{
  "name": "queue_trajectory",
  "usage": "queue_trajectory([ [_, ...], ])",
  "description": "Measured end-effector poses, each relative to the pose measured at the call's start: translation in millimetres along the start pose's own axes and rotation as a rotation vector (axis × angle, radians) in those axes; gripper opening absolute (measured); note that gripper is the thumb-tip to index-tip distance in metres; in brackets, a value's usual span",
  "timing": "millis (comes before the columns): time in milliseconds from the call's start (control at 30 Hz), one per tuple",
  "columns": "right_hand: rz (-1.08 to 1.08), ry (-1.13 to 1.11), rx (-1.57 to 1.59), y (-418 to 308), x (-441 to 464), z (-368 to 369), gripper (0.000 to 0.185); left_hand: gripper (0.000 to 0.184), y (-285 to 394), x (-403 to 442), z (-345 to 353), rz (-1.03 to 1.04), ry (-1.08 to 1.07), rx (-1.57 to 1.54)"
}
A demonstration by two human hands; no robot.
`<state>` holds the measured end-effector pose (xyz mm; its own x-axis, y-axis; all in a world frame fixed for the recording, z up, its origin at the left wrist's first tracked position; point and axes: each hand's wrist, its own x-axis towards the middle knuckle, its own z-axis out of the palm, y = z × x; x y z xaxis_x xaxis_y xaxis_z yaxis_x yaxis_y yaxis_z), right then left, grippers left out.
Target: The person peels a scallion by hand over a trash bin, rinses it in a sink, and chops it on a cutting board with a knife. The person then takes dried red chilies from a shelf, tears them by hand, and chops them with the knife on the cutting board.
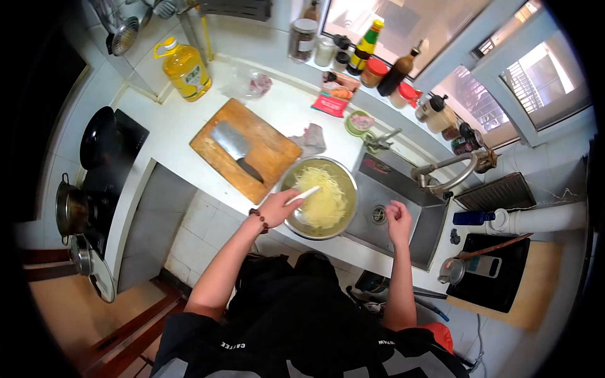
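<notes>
My left hand (pixel 277 209) grips a white utensil (pixel 307 193) whose far end goes into pale yellow shreds, so its kind is hidden. The shreds (pixel 324 201), which look like potato, lie in a steel bowl (pixel 351 183) at the counter's front edge, beside the sink. Over the sink (pixel 368 230) hovers my right hand (pixel 398 223), its fingers loosely bent and nothing visible in them. Left of the bowl, a cleaver (pixel 232 142) rests flat on a wooden cutting board (pixel 271 142). A greyish crumpled cloth (pixel 310 140) lies between the board and the bowl.
A tap (pixel 450 173) arches over the sink's right side. Behind the bowl are a green dish (pixel 359 123) and a red packet (pixel 334 94). Bottles and jars (pixel 373 70) line the windowsill. An oil jug (pixel 186 69) stands at back left, near the stove (pixel 129 135).
</notes>
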<state>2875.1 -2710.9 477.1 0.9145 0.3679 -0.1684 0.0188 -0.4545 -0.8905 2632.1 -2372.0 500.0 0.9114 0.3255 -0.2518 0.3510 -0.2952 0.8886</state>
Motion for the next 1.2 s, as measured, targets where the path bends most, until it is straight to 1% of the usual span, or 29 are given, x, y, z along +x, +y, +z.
queue_trajectory([
  [33, -0.07, -0.024, 0.059, -42, -14, 32, 0.03, 0.032, -26, -12, -28, 0.0, 0.033, 0.009],
  [67, -0.099, -0.052, 0.126, -62, -22, 61, 0.026, 0.032, -32, -30, -61, -0.089, 0.031, 0.043],
  [100, -0.101, -0.051, 0.117, -89, -38, 91, 0.026, 0.034, -65, -40, -85, -0.059, 0.076, 0.091],
  [167, -0.077, -0.275, 0.275, -144, -67, 154, 0.027, 0.034, -99, -64, -132, -0.19, 0.128, 0.157],
  [233, -0.158, -0.343, 0.101, -173, -90, 207, 0.029, 0.034, -129, -85, -164, -0.189, 0.134, 0.201],
  [300, -0.199, -0.401, 0.013, -190, -106, 249, 0.031, 0.034, -146, -90, -195, -0.163, 0.144, 0.254],
  [333, -0.176, -0.435, -0.032, -199, -110, 267, 0.032, 0.035, -151, -91, -207, -0.221, 0.092, 0.281],
  [367, -0.145, -0.472, -0.076, -199, -109, 284, 0.037, 0.036, -156, -89, -215, -0.284, 0.04, 0.304],
  [400, -0.127, -0.497, -0.143, -203, -107, 299, 0.04, 0.033, -157, -89, -223, -0.265, 0.049, 0.292],
  [433, -0.105, -0.525, -0.205, -207, -105, 316, 0.044, 0.033, -165, -86, -228, -0.268, 0.043, 0.292],
  [467, -0.096, -0.525, -0.197, -201, -98, 336, 0.044, 0.029, -177, -80, -231, -0.197, 0.064, 0.354],
  [500, -0.147, -0.509, -0.334, -190, -86, 358, 0.052, 0.026, -186, -75, -236, -0.123, 0.086, 0.422],
  [533, -0.202, -0.492, -0.47, -182, -72, 380, 0.061, 0.026, -189, -69, -244, -0.125, 0.082, 0.438],
  [567, -0.199, -0.491, -0.451, -176, -60, 402, 0.061, 0.024, -190, -64, -250, -0.114, 0.075, 0.483],
  [633, -0.294, -0.321, -0.695, -172, -41, 441, 0.068, 0.023, -181, -58, -265, -0.109, 0.052, 0.549],
  [667, -0.268, -0.323, -0.795, -175, -32, 455, 0.07, 0.022, -172, -56, -274, -0.109, 0.058, 0.592],
  [700, -0.263, -0.316, -0.776, -171, -23, 470, 0.07, 0.021, -166, -51, -283, -0.101, 0.072, 0.634],
  [733, -0.284, -0.279, -0.87, -157, -10, 488, 0.07, 0.02, -167, -44, -292, -0.057, 0.086, 0.673],
  [767, -0.295, -0.248, -0.969, -143, -2, 504, 0.07, 0.02, -168, -36, -300, -0.056, 0.074, 0.685],
  [800, -0.314, -0.274, -0.986, -141, 5, 510, 0.071, 0.019, -169, -27, -308, -0.023, 0.076, 0.714],
  [933, -0.228, -0.306, -1.017, -141, 16, 522, 0.073, 0.019, -187, 6, -327, 0.066, 0.045, 0.715],
  [1000, -0.154, -0.361, -0.839, -143, 16, 520, 0.076, 0.019, -204, 30, -331, 0.145, 0.008, 0.731],
  [1033, -0.11, -0.346, -0.834, -151, 9, 515, 0.076, 0.019, -213, 38, -332, 0.163, -0.034, 0.731],
  [1100, 0.059, -0.241, -0.598, -173, 8, 495, 0.079, 0.022, -223, 64, -327, 0.31, -0.093, 0.741],
  [1133, 0.137, -0.209, -0.703, -190, 3, 485, 0.075, 0.024, -224, 74, -320, 0.274, -0.153, 0.716],
  [1167, 0.162, -0.192, -0.713, -188, -2, 481, 0.075, 0.024, -228, 84, -311, 0.291, -0.176, 0.703],
  [1200, 0.225, -0.156, -0.696, -185, -7, 477, 0.071, 0.025, -235, 95, -300, 0.341, -0.174, 0.711],
])
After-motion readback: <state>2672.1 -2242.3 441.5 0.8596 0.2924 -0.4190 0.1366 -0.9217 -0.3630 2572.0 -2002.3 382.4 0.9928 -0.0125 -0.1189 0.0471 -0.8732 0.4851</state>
